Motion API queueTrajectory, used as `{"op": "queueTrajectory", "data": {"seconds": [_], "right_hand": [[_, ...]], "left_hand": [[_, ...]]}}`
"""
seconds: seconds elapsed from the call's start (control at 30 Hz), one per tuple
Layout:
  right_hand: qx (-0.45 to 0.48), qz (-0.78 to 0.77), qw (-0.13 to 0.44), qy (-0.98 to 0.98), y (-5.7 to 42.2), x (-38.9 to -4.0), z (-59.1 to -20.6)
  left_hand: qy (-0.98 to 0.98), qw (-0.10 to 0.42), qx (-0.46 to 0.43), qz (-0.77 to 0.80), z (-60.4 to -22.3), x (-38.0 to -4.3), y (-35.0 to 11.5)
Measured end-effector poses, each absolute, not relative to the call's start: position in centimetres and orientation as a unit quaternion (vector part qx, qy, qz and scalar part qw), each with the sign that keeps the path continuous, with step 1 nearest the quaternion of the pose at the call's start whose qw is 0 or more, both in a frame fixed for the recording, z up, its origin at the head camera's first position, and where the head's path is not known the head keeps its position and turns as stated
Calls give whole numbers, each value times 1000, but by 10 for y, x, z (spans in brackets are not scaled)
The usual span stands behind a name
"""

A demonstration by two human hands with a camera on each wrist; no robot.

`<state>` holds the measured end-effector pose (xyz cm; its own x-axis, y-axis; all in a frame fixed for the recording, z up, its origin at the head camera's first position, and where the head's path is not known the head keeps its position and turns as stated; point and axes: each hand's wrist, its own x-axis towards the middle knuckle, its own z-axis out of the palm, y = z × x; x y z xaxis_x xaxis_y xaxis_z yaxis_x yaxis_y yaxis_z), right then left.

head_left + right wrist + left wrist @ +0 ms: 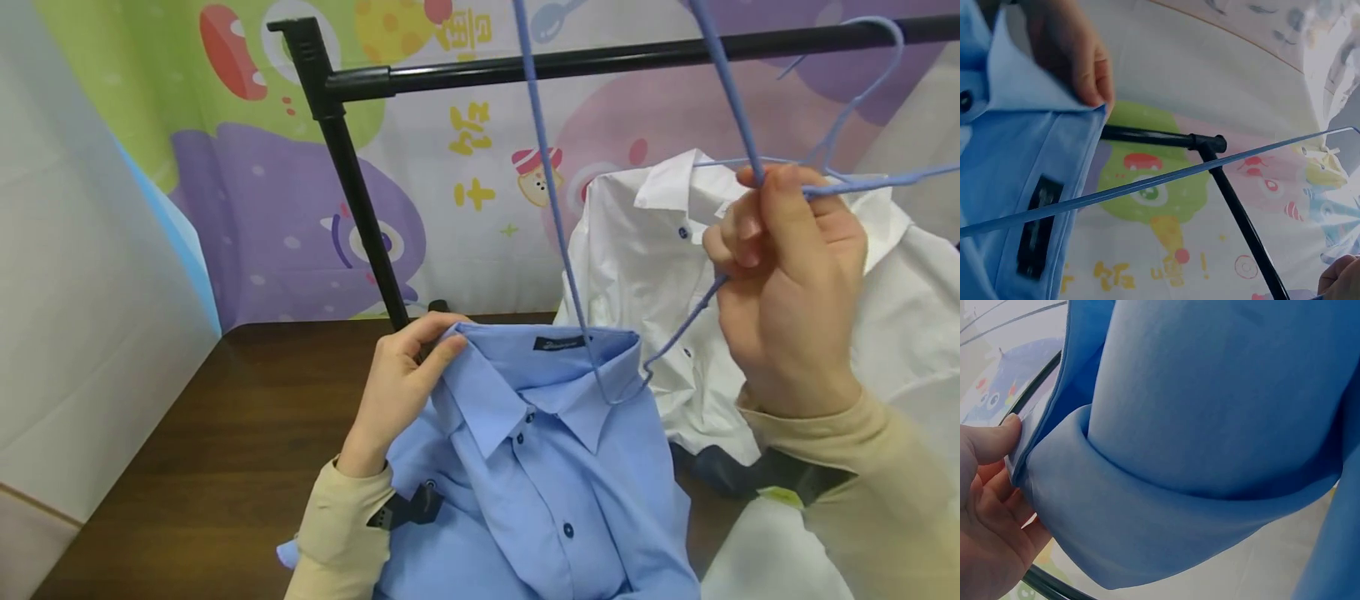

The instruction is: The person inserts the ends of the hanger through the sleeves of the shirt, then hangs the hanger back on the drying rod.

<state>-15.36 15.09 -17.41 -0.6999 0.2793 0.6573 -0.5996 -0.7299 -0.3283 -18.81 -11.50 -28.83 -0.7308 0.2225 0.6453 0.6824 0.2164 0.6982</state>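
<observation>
A light blue buttoned shirt point(592, 533) has its collar point(483, 400) upright and a dark label point(558, 343) inside the neck. My left hand point(397, 383) pinches the collar's left edge between thumb and fingers, and the left wrist view shows the same grip on the cloth point(1166, 519). Up at the right, my right hand point(795, 275) grips a blue wire hanger point(551, 175). One end of the hanger dips to the right side of the shirt's collar; its upper part runs out of the head view. In the right wrist view, the hanger's wire point(1147, 181) crosses in front of the label.
A black rack rail point(585, 62) with a slanting post point(356, 183) stands behind the shirt. A white shirt point(637, 250) is on another blue hanger point(862, 100), hooked over the rail. Below is a brown wooden table point(240, 467); a patterned curtain point(480, 242) is behind.
</observation>
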Motion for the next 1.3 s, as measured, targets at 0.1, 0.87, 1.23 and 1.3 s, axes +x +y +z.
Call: {"op": "queueTrajectory", "data": {"seconds": [0.1, 0.87, 1.23, 1.3], "right_hand": [[297, 891, 247, -237, 145, -157, -170], [306, 883, 205, -292, 129, -175, -194], [311, 807, 209, -456, 125, -183, -217], [312, 793, 207, -481, 125, -182, -220]], "left_hand": [[-753, 204, -310, -543, -288, -188, -115], [-723, 284, -310, -549, -280, -177, -109], [-712, 318, -302, -548, -271, -166, -112], [-709, 326, -301, -548, -270, -164, -113]]}}
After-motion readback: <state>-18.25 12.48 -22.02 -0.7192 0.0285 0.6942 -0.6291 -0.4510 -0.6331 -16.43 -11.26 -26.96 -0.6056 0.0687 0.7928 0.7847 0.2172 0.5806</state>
